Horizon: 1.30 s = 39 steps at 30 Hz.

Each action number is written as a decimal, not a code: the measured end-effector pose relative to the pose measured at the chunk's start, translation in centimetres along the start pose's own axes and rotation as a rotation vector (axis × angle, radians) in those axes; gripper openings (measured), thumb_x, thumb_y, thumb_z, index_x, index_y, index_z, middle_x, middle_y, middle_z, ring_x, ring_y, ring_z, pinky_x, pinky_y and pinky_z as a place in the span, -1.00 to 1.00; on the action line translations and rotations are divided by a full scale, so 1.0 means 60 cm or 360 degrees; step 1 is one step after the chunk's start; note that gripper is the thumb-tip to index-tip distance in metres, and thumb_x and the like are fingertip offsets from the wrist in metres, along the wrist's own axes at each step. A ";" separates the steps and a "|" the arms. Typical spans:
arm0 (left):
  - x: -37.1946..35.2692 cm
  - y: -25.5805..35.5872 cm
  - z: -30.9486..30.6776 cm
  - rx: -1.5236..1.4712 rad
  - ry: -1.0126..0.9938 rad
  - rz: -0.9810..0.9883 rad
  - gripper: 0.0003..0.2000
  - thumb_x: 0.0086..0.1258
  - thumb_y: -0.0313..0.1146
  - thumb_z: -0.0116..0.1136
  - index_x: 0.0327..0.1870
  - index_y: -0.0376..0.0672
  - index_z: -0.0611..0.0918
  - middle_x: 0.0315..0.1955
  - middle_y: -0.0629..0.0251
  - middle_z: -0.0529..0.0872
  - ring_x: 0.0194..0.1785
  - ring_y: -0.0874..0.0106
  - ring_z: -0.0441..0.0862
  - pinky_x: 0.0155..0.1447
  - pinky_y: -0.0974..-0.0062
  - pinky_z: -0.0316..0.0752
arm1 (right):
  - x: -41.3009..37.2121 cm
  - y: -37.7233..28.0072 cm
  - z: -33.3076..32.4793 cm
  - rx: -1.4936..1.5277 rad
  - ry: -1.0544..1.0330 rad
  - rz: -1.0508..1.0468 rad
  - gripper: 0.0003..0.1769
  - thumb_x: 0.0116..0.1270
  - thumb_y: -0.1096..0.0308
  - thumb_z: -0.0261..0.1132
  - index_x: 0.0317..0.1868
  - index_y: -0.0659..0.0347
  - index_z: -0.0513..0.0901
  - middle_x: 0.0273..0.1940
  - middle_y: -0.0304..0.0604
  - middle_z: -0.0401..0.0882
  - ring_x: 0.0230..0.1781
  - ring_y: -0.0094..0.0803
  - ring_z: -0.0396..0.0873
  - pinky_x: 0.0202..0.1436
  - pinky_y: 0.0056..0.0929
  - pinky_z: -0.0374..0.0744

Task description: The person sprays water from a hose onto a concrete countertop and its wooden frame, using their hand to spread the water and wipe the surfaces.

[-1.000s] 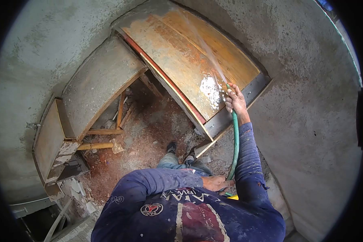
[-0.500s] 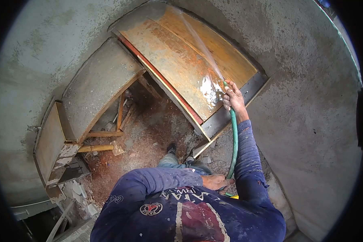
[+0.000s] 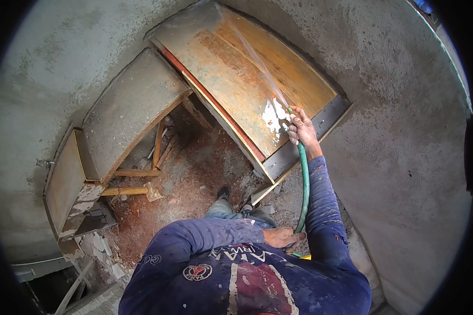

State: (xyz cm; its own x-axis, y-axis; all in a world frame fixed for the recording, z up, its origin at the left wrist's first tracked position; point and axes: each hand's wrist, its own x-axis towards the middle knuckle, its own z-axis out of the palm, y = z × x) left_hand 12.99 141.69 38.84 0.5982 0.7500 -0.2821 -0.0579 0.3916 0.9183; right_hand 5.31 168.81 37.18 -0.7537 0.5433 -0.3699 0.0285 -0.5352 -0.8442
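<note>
My right hand (image 3: 304, 127) is wrapped round a green hose (image 3: 305, 184) near its open end. Water sprays from the hose up and to the left, over a wet wooden board surface (image 3: 236, 73) with brown stains and a bright reflection beside the hand. Lower down, close to my chest, my left hand (image 3: 283, 237) is closed round the same hose, its fingers partly hidden.
Grey plastered walls (image 3: 399, 131) curve round the space. To the left stand a concrete-coated step (image 3: 136, 100) and wooden props (image 3: 134, 172). Rubble lies on the reddish floor (image 3: 194, 168) round my feet. Wood scraps lie at the lower left.
The hose tip and my right hand have shifted slightly left, and the water jet with them. More of the upper left board looks wet. My left hand keeps its hold on the hose.
</note>
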 end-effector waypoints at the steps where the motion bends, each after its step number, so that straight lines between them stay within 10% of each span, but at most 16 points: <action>1: 0.001 -0.003 0.001 -0.0001 0.0005 0.0000 -0.11 0.43 0.45 -0.55 -0.60 -0.19 0.63 -0.62 0.35 0.61 -0.45 0.43 0.54 -0.24 0.44 0.45 | 0.001 0.001 0.001 -0.0001 -0.0005 0.0002 -0.66 0.52 0.41 0.03 0.27 0.03 0.33 -0.60 -0.41 0.21 -0.78 -0.66 0.14 -0.82 -0.62 0.19; 39: 0.018 -0.027 0.007 -0.0031 0.0042 -0.0058 -0.13 0.45 0.43 -0.53 -0.61 -0.20 0.63 -0.63 0.37 0.61 -0.46 0.45 0.54 -0.26 0.46 0.45 | 0.021 0.032 0.032 -0.0034 -0.0259 0.0242 -0.69 0.56 0.41 -0.07 0.25 -0.01 0.33 -0.66 -0.48 0.09 -0.80 -0.68 0.07 -0.82 -0.62 0.15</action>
State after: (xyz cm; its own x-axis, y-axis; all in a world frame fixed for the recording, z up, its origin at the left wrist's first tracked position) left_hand 14.04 141.62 37.16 0.5791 0.7487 -0.3226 -0.0522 0.4289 0.9018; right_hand 3.14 167.23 35.86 -0.8357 0.3451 -0.4273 0.1623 -0.5882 -0.7923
